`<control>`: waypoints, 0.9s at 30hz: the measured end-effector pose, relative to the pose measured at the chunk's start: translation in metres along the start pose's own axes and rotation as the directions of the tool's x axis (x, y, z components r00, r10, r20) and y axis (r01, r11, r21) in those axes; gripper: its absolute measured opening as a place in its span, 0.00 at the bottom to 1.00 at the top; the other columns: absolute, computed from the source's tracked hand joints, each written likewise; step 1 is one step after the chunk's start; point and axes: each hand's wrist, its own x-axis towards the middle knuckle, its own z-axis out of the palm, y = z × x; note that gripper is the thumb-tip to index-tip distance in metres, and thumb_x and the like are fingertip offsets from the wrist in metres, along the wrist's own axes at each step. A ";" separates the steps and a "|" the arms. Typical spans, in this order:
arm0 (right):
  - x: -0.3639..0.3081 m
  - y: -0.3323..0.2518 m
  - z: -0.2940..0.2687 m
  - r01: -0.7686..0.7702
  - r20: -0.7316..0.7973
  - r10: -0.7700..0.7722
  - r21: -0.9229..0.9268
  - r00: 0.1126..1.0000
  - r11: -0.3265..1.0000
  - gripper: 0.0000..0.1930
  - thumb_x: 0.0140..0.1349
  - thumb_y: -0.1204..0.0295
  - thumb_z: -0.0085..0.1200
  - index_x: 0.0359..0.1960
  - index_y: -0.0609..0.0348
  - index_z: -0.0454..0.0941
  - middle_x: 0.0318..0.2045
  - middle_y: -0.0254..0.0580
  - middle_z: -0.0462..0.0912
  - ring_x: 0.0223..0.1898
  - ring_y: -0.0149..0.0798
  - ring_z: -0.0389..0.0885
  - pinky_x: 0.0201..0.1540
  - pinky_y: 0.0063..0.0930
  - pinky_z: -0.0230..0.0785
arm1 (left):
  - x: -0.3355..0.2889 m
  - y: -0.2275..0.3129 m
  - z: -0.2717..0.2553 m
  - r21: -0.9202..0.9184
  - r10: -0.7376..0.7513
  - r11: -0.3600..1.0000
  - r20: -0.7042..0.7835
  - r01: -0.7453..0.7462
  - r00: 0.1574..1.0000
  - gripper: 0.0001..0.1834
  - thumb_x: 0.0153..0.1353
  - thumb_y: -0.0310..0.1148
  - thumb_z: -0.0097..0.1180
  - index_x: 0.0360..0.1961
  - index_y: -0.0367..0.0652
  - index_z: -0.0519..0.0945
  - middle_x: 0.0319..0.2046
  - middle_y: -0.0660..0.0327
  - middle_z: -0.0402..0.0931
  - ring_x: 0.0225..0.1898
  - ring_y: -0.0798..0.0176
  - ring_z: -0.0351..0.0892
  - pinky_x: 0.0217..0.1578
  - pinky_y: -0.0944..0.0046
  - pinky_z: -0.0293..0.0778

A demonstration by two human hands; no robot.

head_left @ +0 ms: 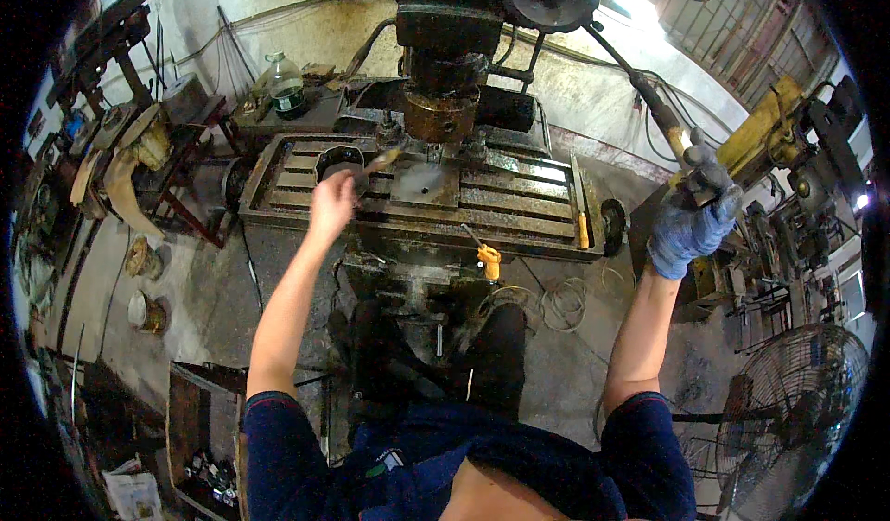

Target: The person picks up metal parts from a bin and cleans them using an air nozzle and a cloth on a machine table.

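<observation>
My bare left hand (pixel 336 198), smeared by motion, is closed on a small brush (pixel 382 160) with a pale tip, angled toward the spindle. Just beyond that hand, a dark round pot (pixel 339 157) stands on the slotted machine table (pixel 306 208). Under the machine's spindle (pixel 441 113) lies a flat metal plate (pixel 426 185) with a small dark hole. At the right, my right hand (pixel 691 229) wears a blue-grey glove with darkened fingers. Its fingers wrap the end of a long lever (pixel 660 113) that slants down from the machine head.
A yellow-handled tool (pixel 489 260) hangs at the table's front edge. Another yellow handle (pixel 583 231) lies at its right end. Coiled cable (pixel 562 304) rests on the floor. A caged fan (pixel 793 419) stands lower right, a metal bin (pixel 199 438) lower left, a plastic jug (pixel 286 85) back left.
</observation>
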 end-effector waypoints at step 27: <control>-0.028 0.012 -0.003 0.011 -0.048 -0.014 -0.060 0.999 0.998 0.23 0.62 0.55 0.39 0.20 0.62 0.71 0.25 0.49 0.75 0.34 0.45 0.74 0.60 0.55 0.50 | 0.014 0.023 0.075 0.050 0.041 0.998 -0.024 -0.040 0.999 0.13 0.56 0.30 0.48 0.40 0.36 0.77 0.31 0.46 0.77 0.35 0.49 0.78 0.36 0.60 0.72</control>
